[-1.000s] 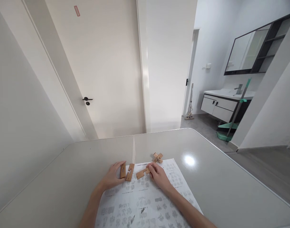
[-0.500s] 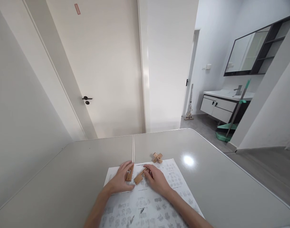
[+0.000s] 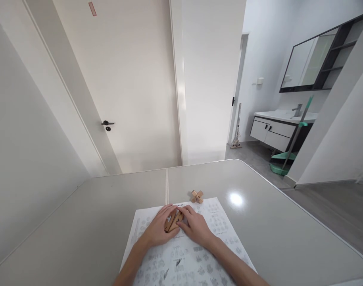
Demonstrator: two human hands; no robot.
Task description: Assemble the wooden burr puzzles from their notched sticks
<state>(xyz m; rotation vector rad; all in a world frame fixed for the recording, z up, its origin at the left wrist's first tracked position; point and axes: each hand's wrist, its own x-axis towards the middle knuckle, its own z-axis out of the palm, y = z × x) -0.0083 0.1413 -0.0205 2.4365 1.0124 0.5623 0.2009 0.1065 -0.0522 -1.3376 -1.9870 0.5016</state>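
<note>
Paper sheet (image 3: pixel 184 254): no legible text

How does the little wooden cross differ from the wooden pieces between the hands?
The wooden cross has arms pointing several ways; the wooden pieces are bars with cutouts. The cross sits apart, untouched; the pieces sit close together between the left hand and right hand. Both look brown and wooden.

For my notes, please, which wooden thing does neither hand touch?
The tan wooden cross, at the white paper sheet's far edge; the flat brown wooden pieces are held between the left hand and right hand.
</note>
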